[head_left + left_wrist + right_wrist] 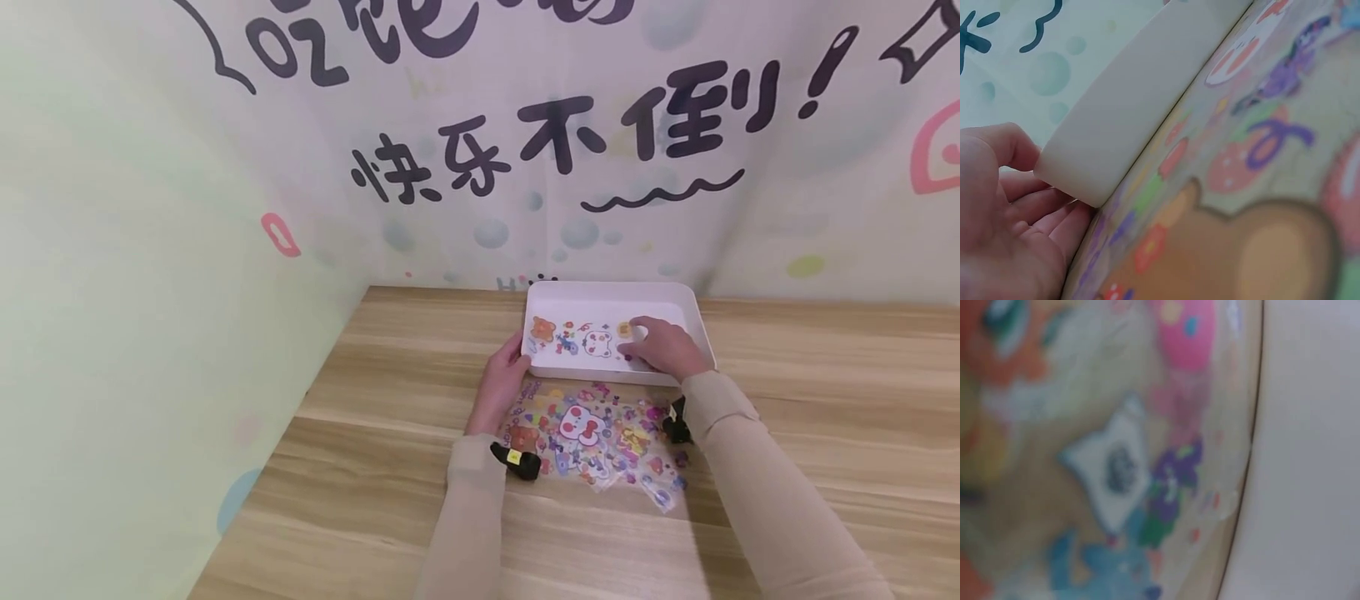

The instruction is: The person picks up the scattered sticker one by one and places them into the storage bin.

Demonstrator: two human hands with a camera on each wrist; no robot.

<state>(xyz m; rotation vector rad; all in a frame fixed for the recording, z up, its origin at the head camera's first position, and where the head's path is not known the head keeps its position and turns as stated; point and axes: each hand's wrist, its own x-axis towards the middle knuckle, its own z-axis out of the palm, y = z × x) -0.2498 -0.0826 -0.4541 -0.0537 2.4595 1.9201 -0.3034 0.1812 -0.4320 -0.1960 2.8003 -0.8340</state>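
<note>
A white rectangular tray (607,372) stands against the wall, with colourful cartoon stickers on its floor: a brown bear (543,330), a white animal face (597,344) and several smaller ones. My left hand (501,379) grips the tray's near left corner; in the left wrist view thumb and fingers bend around that corner. Over the right part of the tray, my right hand (666,346) reaches inside, thumb and forefinger apart, fingertips touching down beside a small yellow sticker (624,330). The right wrist view shows only the tray wall (1310,450) and stickers, no hand.
Clear sticker sheets (581,425) with bears, ponies, flowers and bows lie spread in front of the tray on the wooden table (405,400). Both wrists carry black cameras close above them. Behind the table hangs a printed wall cloth (480,242).
</note>
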